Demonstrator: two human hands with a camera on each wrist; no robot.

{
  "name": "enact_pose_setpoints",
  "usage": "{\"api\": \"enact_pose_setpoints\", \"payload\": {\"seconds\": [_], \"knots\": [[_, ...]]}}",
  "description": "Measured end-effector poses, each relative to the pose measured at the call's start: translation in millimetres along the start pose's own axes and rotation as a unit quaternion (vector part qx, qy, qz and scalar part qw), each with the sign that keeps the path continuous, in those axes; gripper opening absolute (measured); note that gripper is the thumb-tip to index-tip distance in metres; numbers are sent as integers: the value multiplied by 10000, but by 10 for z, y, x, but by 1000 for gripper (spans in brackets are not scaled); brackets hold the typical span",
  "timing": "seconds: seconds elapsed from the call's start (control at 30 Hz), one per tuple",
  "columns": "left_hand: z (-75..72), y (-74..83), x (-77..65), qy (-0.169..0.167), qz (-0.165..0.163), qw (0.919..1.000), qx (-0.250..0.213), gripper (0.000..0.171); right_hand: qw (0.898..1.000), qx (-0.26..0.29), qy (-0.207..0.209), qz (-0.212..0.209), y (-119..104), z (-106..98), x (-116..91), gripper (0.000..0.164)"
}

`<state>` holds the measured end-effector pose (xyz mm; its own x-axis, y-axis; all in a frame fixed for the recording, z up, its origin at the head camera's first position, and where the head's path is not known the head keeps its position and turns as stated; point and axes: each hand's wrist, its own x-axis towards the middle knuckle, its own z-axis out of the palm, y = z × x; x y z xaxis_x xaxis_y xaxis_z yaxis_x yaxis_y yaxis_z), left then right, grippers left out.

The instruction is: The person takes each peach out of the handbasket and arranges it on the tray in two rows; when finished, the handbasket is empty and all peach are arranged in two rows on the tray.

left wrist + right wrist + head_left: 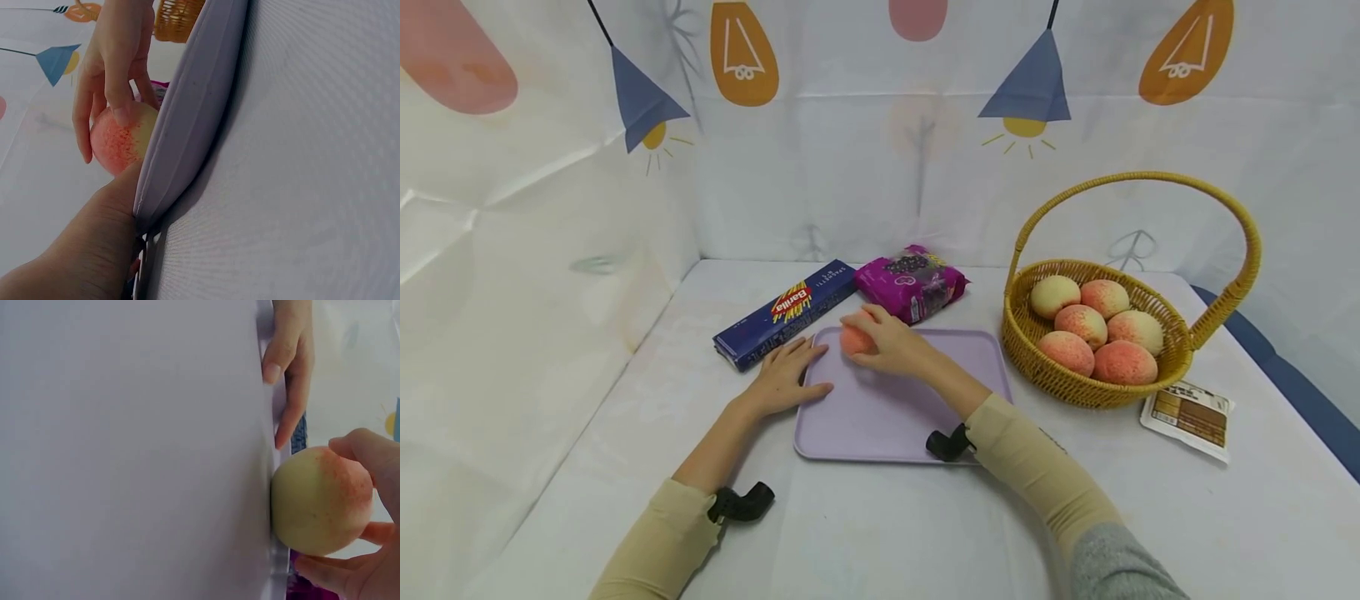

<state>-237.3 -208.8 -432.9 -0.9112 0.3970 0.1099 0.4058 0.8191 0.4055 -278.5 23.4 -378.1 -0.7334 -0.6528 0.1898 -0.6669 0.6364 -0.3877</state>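
A pink and yellow peach point(322, 501) is at the back left of a lilac tray point(880, 417). My right hand point(895, 343) holds this peach from above, thumb on one side and fingers on the other. In the left wrist view the peach point(122, 140) shows its red speckled side between those fingers. My left hand point(785, 382) rests at the tray's left rim with fingers spread and the thumb over the edge. Just beyond its fingertips lies a blue spaghetti box point(786, 312).
A purple packet point(913, 283) lies behind the tray. To the right stands a wicker basket point(1052, 383) with a tall handle, holding several peaches point(1124, 363). A brown and white sachet point(1191, 417) lies by the basket. White patterned cloth point(850, 183) hangs behind the table.
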Motion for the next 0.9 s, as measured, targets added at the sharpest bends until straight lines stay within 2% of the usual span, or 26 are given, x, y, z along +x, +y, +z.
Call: {"api": "enact_pose_setpoints", "payload": {"seconds": [0.4,0.67,0.9], "knots": [[-1,-1,-1,15,-11,10000,-8,74,9999,53,116,-41,13,-10,-7,61],[-5,3,12,-11,-20,10000,-9,75,9999,-76,72,84,-22,-76,-2,57],[11,-29,10,-45,-29,10000,69,75,9994,-308,16,158,-33,-220,-63,52]]}}
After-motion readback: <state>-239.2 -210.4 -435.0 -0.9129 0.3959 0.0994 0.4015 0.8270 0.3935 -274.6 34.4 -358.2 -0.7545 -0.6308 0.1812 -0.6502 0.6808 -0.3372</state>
